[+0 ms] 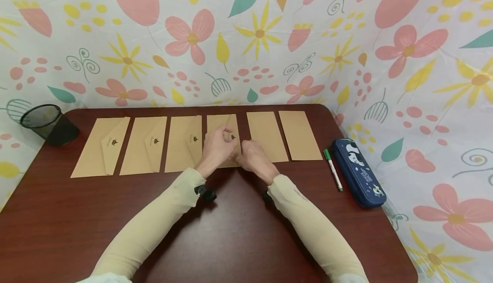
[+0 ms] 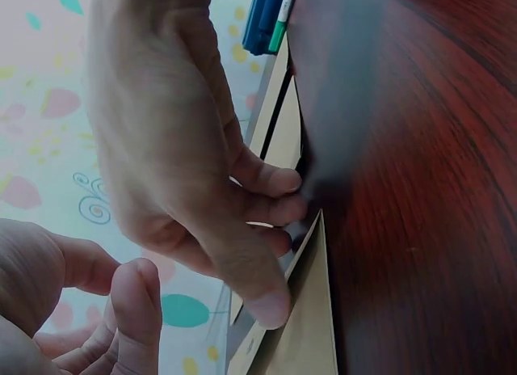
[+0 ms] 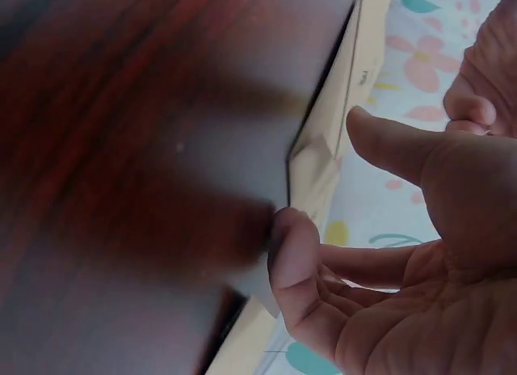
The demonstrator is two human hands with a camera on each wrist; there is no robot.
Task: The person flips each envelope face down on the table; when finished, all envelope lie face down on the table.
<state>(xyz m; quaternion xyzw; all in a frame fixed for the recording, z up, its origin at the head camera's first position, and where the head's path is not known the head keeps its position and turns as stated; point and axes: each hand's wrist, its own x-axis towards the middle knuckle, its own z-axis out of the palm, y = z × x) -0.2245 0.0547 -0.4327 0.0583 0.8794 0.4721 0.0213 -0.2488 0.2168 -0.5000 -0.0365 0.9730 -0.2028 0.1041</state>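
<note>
Kraft-paper envelopes lie in a row along the table's far side. Both hands are at the fourth envelope (image 1: pixel 224 120) from the left, which has a crown print on its flap. Over its middle is my left hand (image 1: pixel 219 144), thumb and index finger close together with nothing visible between them. Beside the envelope's near right corner is my right hand (image 1: pixel 254 156). In the right wrist view its thumb (image 3: pixel 384 141) stands apart from the bent fingers, near a raised paper corner (image 3: pixel 311 169). The left wrist view shows the flap lifted off the envelope body (image 2: pixel 311 310).
Three envelopes with crown-printed flaps lie to the left, among them the leftmost envelope (image 1: pixel 90 146). Two plain ones lie right, including the rightmost envelope (image 1: pixel 300 135). A black mesh cup (image 1: pixel 50 124) stands far left; a green-capped marker (image 1: pixel 333 169) and a blue pencil case (image 1: pixel 358 171) lie right.
</note>
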